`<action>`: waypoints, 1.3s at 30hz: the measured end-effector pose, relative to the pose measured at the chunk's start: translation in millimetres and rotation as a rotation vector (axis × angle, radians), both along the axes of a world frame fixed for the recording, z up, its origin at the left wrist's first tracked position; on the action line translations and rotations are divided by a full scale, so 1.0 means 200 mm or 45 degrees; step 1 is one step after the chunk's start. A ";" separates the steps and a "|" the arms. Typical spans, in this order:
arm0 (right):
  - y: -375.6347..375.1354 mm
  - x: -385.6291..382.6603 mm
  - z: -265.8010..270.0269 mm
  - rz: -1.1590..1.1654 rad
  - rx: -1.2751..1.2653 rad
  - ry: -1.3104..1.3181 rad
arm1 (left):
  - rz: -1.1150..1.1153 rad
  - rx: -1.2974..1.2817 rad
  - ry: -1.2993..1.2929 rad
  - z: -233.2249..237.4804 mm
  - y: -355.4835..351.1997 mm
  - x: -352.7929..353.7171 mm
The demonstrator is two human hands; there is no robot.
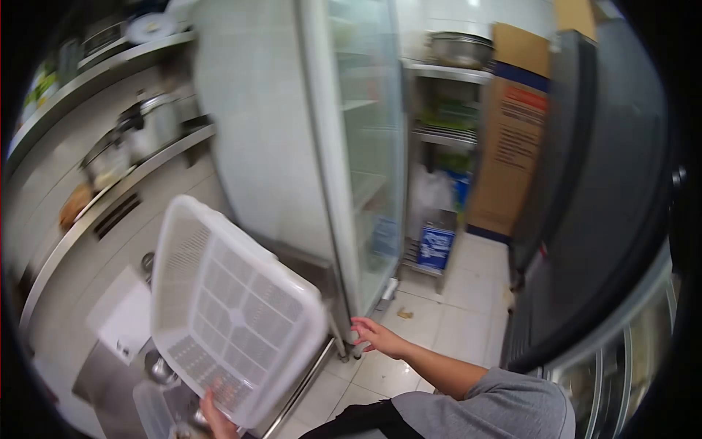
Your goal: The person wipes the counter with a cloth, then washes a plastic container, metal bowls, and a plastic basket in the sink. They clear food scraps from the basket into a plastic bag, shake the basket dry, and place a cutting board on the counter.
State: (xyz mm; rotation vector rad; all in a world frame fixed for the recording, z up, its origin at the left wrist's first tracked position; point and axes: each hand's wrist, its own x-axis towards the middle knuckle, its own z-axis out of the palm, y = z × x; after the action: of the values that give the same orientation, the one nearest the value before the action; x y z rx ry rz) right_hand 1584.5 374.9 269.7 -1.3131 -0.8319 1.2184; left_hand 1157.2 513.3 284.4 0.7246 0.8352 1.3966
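Observation:
A white plastic basket [311,322] with slotted walls and a grid bottom is tilted up on its side at the left. It has nothing in it. My left hand [217,415] grips its lower edge, the fingers partly seen through the slots. Away from the basket, my right hand [374,339] reaches out with its fingers apart and holds nothing. In this view its fingertips overlap the lower frame of a glass-door fridge [369,161].
Left of the fridge, wall shelves [150,157] carry pots. Below the basket lie a steel counter [106,380] and a clear plastic container [152,411]. A steel rack [450,73] and a tall cardboard box [508,154] stand behind. A dark appliance door [592,219] borders the right.

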 end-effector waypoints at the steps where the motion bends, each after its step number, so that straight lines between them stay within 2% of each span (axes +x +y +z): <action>1: -0.07 0.05 0.04 -0.010 0.041 0.311 | -0.080 -0.002 0.009 -0.01 0.03 0.13; 2: -0.13 0.11 0.10 -0.002 0.089 0.608 | -0.196 0.012 0.074 -0.03 0.05 0.27; 4: -0.30 0.26 0.14 -0.162 0.196 0.415 | -0.341 -0.001 0.148 -0.08 0.00 0.51; 6: -0.48 0.52 0.00 -0.399 0.279 0.735 | -0.374 0.219 0.127 -0.08 -0.04 0.87; 10: -0.99 0.93 -0.13 -0.766 0.484 0.901 | -0.592 0.350 0.282 -0.03 -0.21 1.41; 12: -1.19 1.03 -0.03 -0.876 0.598 0.960 | -0.654 0.411 0.249 0.02 -0.31 1.66; 14: -1.37 1.13 0.07 -1.182 0.663 0.753 | -0.715 0.468 0.245 0.11 -0.40 1.86; 16: -1.60 1.36 0.00 -1.572 0.826 0.312 | -0.755 0.481 0.223 0.18 -0.48 2.05; 18: -1.69 1.36 0.33 -2.094 0.668 -0.404 | -0.795 0.518 0.178 0.22 -0.52 2.19; 20: -1.81 1.48 0.52 -2.193 0.718 -0.950 | -0.839 0.642 0.256 0.24 -0.57 2.34; 22: -1.84 1.55 0.73 -2.169 0.446 -1.619 | -0.887 0.640 0.270 0.28 -0.63 2.46; 24: -1.79 1.65 0.90 -2.026 0.165 -1.974 | -0.956 0.654 0.265 0.31 -0.65 2.60; 26: -1.64 1.78 0.94 -1.966 -0.259 -2.131 | -0.945 0.751 0.383 0.31 -0.69 2.74; 28: -1.34 1.86 0.97 -1.744 -0.149 -2.111 | -1.007 0.767 0.423 0.29 -0.75 2.89; 29: -1.17 1.92 0.94 -1.607 -0.144 -2.309 | -1.036 0.806 0.485 0.25 -0.75 2.99; 31: -0.83 1.89 0.86 -1.216 0.252 -1.974 | -1.073 0.874 0.539 0.13 -0.74 3.18; 32: -0.70 1.94 0.75 -0.880 0.334 -2.042 | -1.111 0.851 0.534 0.05 -0.74 3.28; 33: -0.62 1.91 0.68 -0.715 0.549 -2.054 | -1.146 0.828 0.529 0.01 -0.74 3.40; 34: -0.62 1.93 0.63 -0.607 0.604 -1.765 | -1.101 0.873 0.487 0.04 -0.78 3.53; 35: -0.63 1.96 0.57 -0.494 0.652 -1.476 | -1.147 0.858 0.568 -0.07 -0.74 3.63; 36: -0.67 2.04 0.48 -0.479 0.491 -1.557 | -1.188 0.845 0.644 -0.16 -0.68 3.76; 37: -0.74 2.14 0.37 -0.463 0.329 -1.640 | -1.105 0.958 0.666 -0.09 -0.72 3.88; 38: -0.81 2.22 0.22 -0.494 0.140 -1.590 | -1.014 1.056 0.681 -0.02 -0.78 4.01; 39: -0.88 2.30 0.11 -0.520 -0.050 -1.518 | -1.091 1.017 0.711 -0.13 -0.74 4.14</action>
State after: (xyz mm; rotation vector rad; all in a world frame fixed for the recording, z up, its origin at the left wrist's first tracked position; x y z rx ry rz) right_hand 2044.0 197.9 291.7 -2.1181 -1.2399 0.0207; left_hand 1985.2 364.5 258.1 1.8840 0.2417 0.6871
